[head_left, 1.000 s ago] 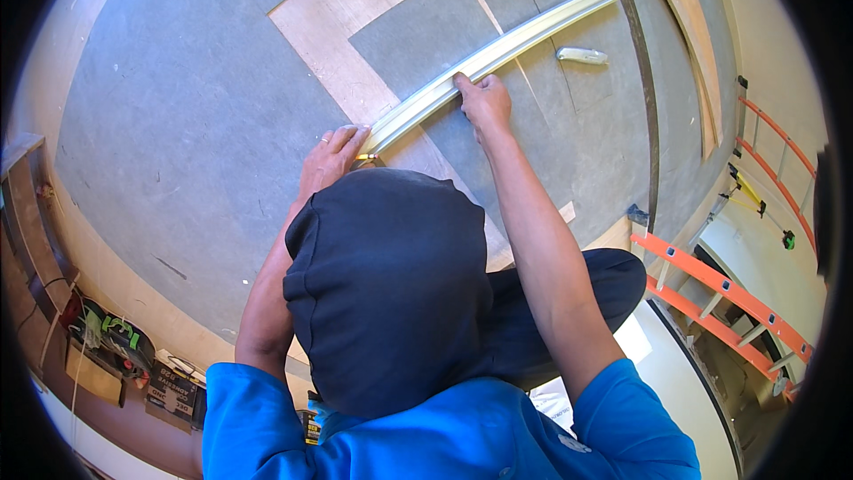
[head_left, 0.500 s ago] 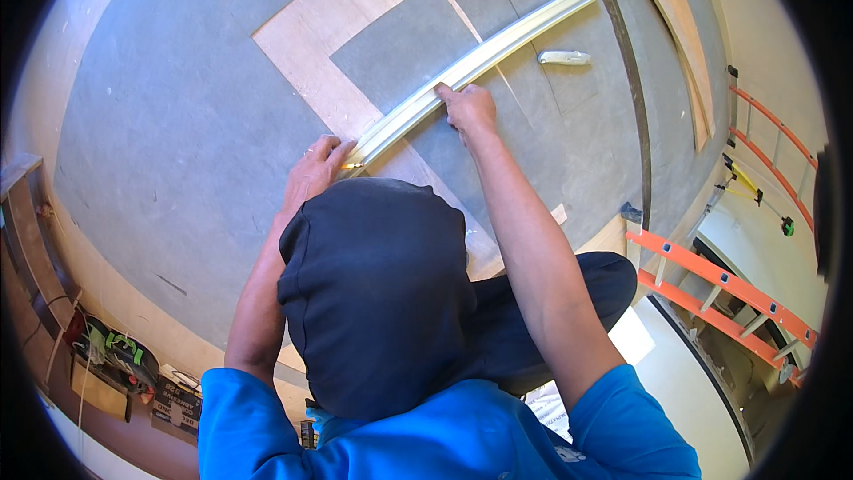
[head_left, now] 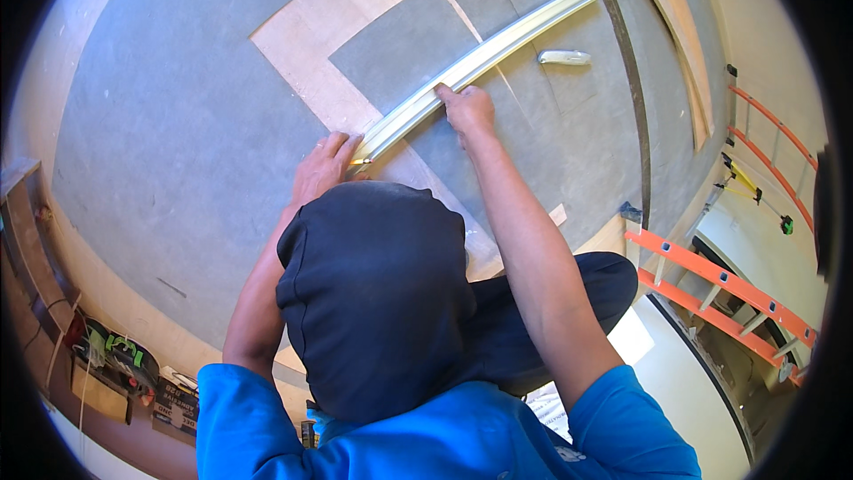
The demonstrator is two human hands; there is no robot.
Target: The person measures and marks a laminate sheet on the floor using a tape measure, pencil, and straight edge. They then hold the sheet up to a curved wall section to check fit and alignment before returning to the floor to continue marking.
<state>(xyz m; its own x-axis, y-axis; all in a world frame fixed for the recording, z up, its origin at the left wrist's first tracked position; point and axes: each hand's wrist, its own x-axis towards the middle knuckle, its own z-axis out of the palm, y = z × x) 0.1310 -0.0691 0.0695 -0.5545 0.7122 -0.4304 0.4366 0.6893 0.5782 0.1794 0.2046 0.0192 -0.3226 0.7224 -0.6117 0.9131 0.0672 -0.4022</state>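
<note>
A long pale metal channel [head_left: 515,34] lies diagonally on the grey sheeted floor [head_left: 178,124]. My left hand [head_left: 329,160] is at its near end, fingers closed against it beside a thin yellow item [head_left: 360,162], probably a pencil; the finger undersides are partly hidden by my black-clothed knee [head_left: 373,293]. My right hand [head_left: 464,111] grips the channel farther along, its thumb or finger pressing on the top and the others curled below the near edge. A pale utility knife [head_left: 563,57] lies right of the channel. Light wood panels [head_left: 302,22] form an angled shape behind it.
Orange ladders [head_left: 720,284] are at the right, with a yellow-and-black tool [head_left: 745,182]. A dark strip [head_left: 631,62] and long boards [head_left: 689,53] run along the right side. Wooden structures [head_left: 35,249] and a green-and-black bag or tool [head_left: 115,351] are at the left.
The whole view has shifted slightly, moving the floor and channel leftward in the picture. My left fingers have shifted a little at the channel's end; my right hand keeps its grip.
</note>
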